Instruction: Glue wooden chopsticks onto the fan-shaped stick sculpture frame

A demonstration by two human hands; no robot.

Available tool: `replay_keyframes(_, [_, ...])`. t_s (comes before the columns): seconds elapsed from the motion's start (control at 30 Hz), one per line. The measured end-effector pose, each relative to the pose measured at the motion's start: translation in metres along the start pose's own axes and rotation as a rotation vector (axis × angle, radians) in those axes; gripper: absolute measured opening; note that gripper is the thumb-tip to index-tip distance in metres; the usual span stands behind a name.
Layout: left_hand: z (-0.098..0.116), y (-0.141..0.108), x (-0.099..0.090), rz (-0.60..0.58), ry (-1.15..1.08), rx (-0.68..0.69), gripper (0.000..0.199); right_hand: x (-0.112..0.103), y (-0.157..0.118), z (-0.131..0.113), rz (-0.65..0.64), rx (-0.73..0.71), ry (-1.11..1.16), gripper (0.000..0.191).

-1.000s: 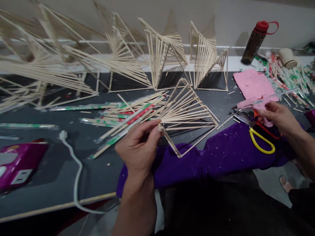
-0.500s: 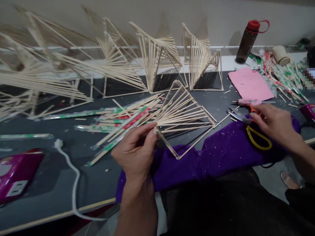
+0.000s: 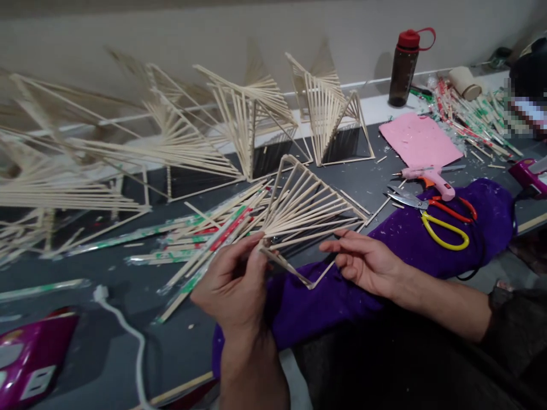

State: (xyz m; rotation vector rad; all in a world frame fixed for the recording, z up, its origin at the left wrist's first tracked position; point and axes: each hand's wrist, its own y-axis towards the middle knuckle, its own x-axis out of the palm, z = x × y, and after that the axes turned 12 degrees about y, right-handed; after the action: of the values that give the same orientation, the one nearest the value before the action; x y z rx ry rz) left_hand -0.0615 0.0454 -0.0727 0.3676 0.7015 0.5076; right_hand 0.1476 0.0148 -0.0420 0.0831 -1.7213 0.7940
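Note:
My left hand [image 3: 237,282] pinches the near left corner of a small model made of chopsticks [image 3: 310,208], its sticks fanned out in a twisted row. My right hand [image 3: 363,259] is at the model's right side, fingers apart and slightly curled, the fingertips close to its lower sticks; whether they touch is hard to tell. Right of that hand, scissors [image 3: 427,213] with one red and one yellow handle lie on a purple cloth [image 3: 491,210]. A pink glue gun [image 3: 429,175] rests just behind them.
Several finished stick models [image 3: 325,108] stand along the wall. Wrapped chopsticks [image 3: 205,233] lie left of the model. A pink sheet [image 3: 421,139], a dark bottle with a red lid [image 3: 404,68], and a pile of wrappers [image 3: 470,117] are at the back right. A white cable [image 3: 128,330] runs at front left.
My right hand has left the scissors and glue gun and moved left to the model. My left hand still holds the model. The camera view has shifted slightly.

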Motion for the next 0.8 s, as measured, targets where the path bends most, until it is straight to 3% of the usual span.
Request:
replay_keyframes(0.3, [0.014,0.000,-0.001,0.019,-0.088,-0.092,0.018,-0.008,0.001,0.008,-0.010,-0.080,0.087,0.044])
replay_keyframes(0.8, [0.014,-0.001,0.000,0.007,-0.064,-0.106,0.018,-0.007,0.008,0.001,0.008,-0.121,0.301,0.021])
